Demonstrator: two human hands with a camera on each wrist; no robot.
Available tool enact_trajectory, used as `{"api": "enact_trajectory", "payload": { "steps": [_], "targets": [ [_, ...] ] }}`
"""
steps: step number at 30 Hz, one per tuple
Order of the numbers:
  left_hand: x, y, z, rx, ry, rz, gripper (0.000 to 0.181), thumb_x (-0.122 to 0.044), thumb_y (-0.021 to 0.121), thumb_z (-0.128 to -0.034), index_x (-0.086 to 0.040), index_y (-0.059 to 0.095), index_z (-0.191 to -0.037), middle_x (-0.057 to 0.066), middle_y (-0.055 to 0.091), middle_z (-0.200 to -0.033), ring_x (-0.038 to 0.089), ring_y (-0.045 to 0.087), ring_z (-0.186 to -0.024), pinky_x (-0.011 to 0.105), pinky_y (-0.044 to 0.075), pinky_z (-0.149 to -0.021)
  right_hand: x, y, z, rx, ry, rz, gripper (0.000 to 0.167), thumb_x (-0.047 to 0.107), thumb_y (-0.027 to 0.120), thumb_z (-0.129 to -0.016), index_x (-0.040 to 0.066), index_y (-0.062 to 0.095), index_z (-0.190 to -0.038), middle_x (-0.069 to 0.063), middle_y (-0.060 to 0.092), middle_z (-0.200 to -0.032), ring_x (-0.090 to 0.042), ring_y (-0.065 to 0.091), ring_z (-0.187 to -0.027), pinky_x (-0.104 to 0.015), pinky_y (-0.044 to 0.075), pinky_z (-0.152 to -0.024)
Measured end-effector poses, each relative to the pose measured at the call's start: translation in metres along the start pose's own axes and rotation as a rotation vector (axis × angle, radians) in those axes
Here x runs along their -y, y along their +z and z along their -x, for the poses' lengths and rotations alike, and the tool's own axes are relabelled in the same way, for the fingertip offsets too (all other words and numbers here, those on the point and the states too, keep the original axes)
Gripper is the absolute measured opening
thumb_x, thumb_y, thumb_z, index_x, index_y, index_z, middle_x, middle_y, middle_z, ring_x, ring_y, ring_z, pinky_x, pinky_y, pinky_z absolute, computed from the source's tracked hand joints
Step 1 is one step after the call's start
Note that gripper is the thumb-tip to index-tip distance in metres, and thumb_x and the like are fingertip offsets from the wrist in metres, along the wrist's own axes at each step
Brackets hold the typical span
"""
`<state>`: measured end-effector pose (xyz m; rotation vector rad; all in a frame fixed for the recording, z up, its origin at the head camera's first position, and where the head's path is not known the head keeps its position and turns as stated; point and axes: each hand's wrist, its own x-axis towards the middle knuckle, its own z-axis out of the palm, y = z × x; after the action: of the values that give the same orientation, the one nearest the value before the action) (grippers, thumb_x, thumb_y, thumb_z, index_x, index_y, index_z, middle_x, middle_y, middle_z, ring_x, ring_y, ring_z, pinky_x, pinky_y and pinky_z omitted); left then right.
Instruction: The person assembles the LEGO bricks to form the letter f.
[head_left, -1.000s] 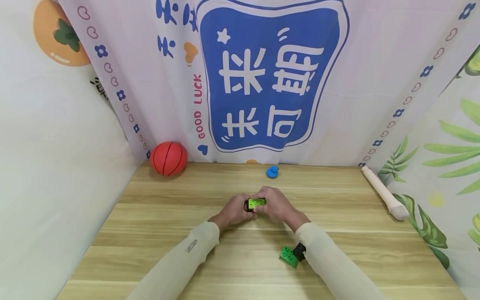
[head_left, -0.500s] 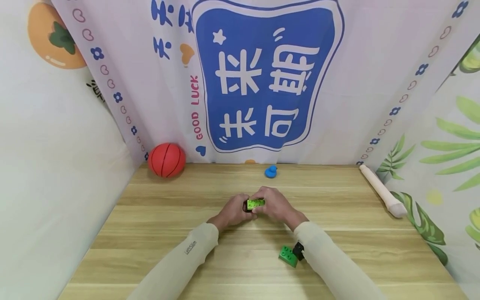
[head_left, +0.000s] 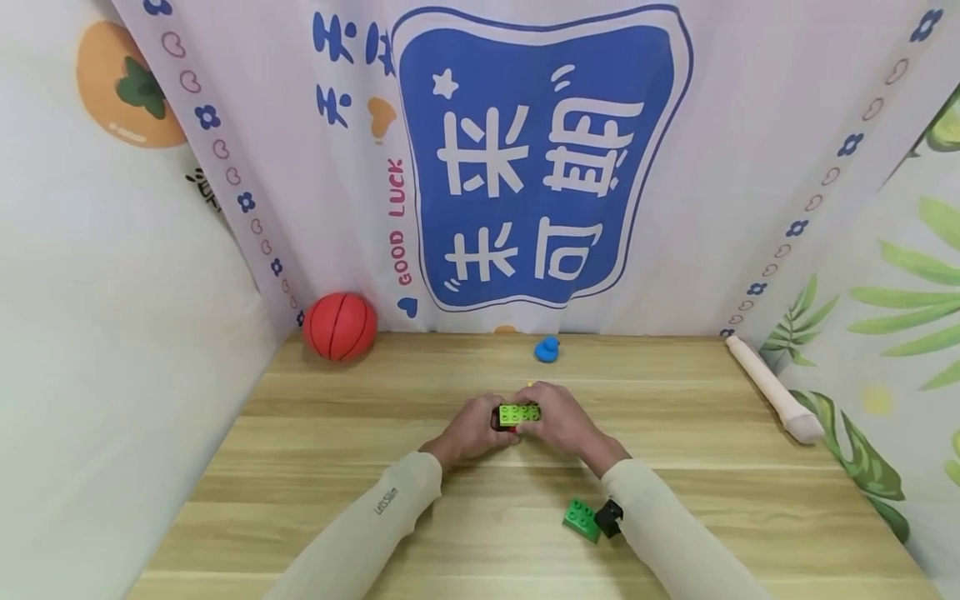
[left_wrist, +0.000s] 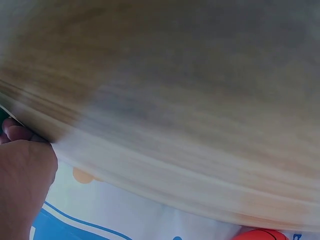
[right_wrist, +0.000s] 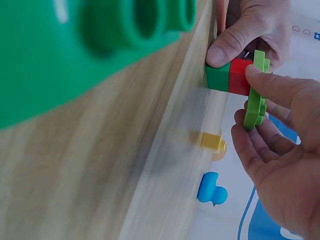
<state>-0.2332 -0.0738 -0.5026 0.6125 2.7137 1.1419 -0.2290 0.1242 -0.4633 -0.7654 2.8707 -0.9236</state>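
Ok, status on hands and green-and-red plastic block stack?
Left hand gripping stack. Right hand pinching lime-green studded plate against red block. Yellow studded block, blue toy duck beyond, not touching.

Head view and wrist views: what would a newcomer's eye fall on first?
Most likely the blue panel on the curtain behind the table, and the red ball at the table's far left corner. Next, near mid-table, the lime brick in the right hand, at the red end of a stack in the left hand. In the right wrist view, a green brick looms large at upper left.
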Motion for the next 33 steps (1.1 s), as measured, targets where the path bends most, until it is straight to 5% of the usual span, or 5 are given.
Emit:
{"api": "enact_trajectory", "payload": {
  "steps": [6,12,19,28,33],
  "targets": [
    [0.003,0.0,0.0,0.021,0.011,-0.004,0.038,-0.022,0.092,-0.0871,-0.004,0.073,-0.115,0.007,0.069,-0.106,0.014,0.062,-0.094,0.028,0.054,-0.085,-0.002,0.001,0.004,-0.016,0.012,-0.019,0.028,0.01,0.09,-0.086,0.013,0.082,-0.113,-0.002,0.078,-0.109,-0.015,0.068,-0.1,-0.042,0.059,-0.094],
    [0.002,-0.015,0.008,0.029,0.04,0.024,0.031,-0.018,0.09,-0.0896,-0.006,0.073,-0.113,0.005,0.067,-0.101,0.013,0.059,-0.087,0.023,0.051,-0.075,0.001,0.001,0.0,0.014,0.009,-0.023,0.028,0.013,0.091,-0.085,0.015,0.084,-0.112,0.0,0.077,-0.107,-0.012,0.066,-0.097,-0.038,0.058,-0.091],
    [-0.004,-0.03,0.011,-0.008,0.032,0.044,0.029,-0.018,0.088,-0.0914,-0.01,0.074,-0.116,0.007,0.072,-0.106,0.015,0.063,-0.091,0.026,0.056,-0.081,0.003,-0.004,0.0,0.013,0.024,-0.011,0.027,0.01,0.091,-0.084,0.014,0.084,-0.11,-0.001,0.077,-0.104,-0.014,0.066,-0.095,-0.038,0.059,-0.088],
    [-0.002,-0.027,0.011,-0.011,0.042,0.086,0.026,-0.015,0.087,-0.0919,-0.011,0.075,-0.115,0.001,0.076,-0.103,0.013,0.068,-0.093,0.028,0.06,-0.086,0.004,-0.003,0.002,0.013,0.041,-0.02,0.028,0.011,0.092,-0.083,0.015,0.084,-0.11,0.0,0.076,-0.102,-0.013,0.065,-0.092,-0.038,0.058,-0.086],
    [-0.001,-0.026,0.01,-0.031,0.066,0.118,0.025,-0.012,0.087,-0.0909,-0.008,0.077,-0.114,0.004,0.075,-0.098,0.014,0.064,-0.086,0.023,0.056,-0.077,0.003,-0.004,0.003,0.001,0.041,-0.044,0.028,0.011,0.091,-0.084,0.015,0.084,-0.11,0.0,0.077,-0.104,-0.013,0.065,-0.095,-0.04,0.059,-0.09]
  ]
}}
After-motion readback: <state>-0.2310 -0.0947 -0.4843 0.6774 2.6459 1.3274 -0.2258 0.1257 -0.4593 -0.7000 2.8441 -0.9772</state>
